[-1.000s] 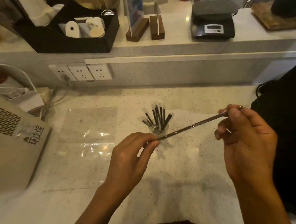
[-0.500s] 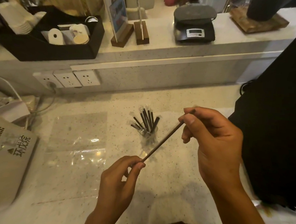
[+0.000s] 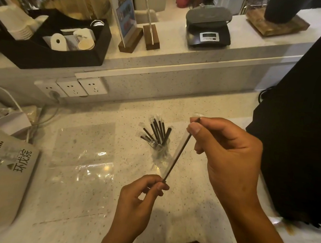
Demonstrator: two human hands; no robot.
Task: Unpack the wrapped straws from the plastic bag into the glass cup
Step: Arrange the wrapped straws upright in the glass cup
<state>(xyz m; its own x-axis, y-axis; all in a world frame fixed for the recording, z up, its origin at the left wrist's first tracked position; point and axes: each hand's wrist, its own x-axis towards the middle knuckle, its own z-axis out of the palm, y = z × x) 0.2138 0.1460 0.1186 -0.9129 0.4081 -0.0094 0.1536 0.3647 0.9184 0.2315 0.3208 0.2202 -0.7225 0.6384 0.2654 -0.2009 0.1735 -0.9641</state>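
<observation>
A small glass cup [image 3: 161, 151] stands on the speckled counter and holds several black straws [image 3: 157, 129] in clear wrappers, fanned upward. Both hands hold one wrapped black straw [image 3: 178, 155] in front of the cup, slanting up to the right. My left hand [image 3: 140, 200] pinches its lower end between thumb and forefinger. My right hand [image 3: 228, 158] pinches its upper end. The clear plastic bag [image 3: 83, 158] lies flat on the counter to the left of the cup and looks empty.
A grey machine [image 3: 6, 171] with printed characters fills the left edge. Wall sockets [image 3: 77, 87] and cables sit behind it. On the raised ledge are a black organizer tray [image 3: 47, 56], wooden sign stands [image 3: 140, 38] and a digital scale [image 3: 209, 29]. A dark bulky object [image 3: 300, 139] stands at right.
The straw has tilted from nearly flat to steeply slanted. My left hand dropped lower and toward me; my right hand moved left, closer to the cup. The camera shifted too.
</observation>
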